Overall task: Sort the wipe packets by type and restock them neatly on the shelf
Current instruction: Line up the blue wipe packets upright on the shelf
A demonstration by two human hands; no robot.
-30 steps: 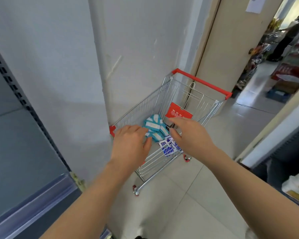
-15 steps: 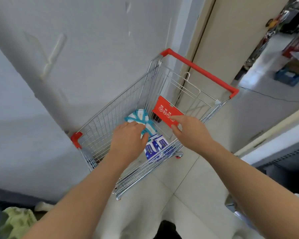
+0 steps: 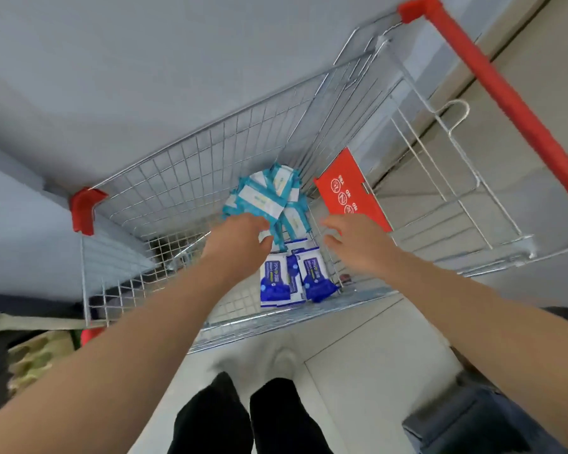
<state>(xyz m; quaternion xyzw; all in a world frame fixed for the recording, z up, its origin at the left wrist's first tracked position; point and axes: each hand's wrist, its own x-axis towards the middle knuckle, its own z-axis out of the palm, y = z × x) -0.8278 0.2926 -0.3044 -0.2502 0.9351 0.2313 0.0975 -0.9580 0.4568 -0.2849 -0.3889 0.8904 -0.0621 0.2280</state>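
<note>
Since a moment ago the left hand (image 3: pixel 240 239) is brought deeper into the cart (image 3: pixel 177 178) and laid on the teal packets (image 3: pixel 266 194). Whether one is pinched cannot be told, its fingertips being hidden. The right hand (image 3: pixel 358 242) is held loosely spread near the blue packets (image 3: pixel 291 278). Picking is judged barely begun.

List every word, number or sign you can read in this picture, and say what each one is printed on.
"NO": three times on the red sign, upside down from this view, each beside a round symbol.
"75%": on the left blue packet; its other print is too small to read.
Teal packets: print too blurred to read.
</note>
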